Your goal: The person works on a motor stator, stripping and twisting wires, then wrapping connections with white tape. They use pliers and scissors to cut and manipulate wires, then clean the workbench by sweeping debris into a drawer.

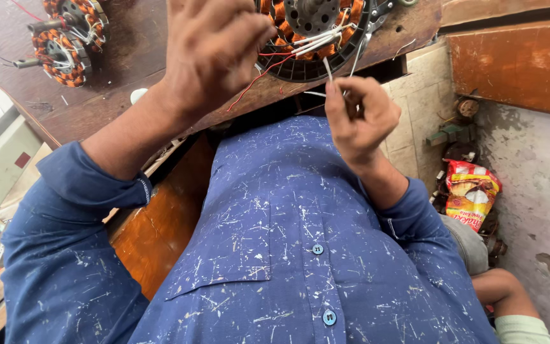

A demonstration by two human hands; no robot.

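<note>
A person in a blue speckled shirt works at a wooden bench. The right hand (359, 118) pinches thin white wires (326, 38) between closed fingertips; the wires run up from it to a round motor stator (316, 35) with orange copper windings, just above. The left hand (211, 48), fingers curled together, rests against the stator's left edge. Well below and right of the right hand, a red and yellow packet (471, 194) lies on the floor.

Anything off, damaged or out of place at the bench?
Nothing clearly damaged. The stator hangs partly over the bench edge, its white leads loose toward the right hand. The left hand rests on its rim. Two more stators lie further back.
</note>
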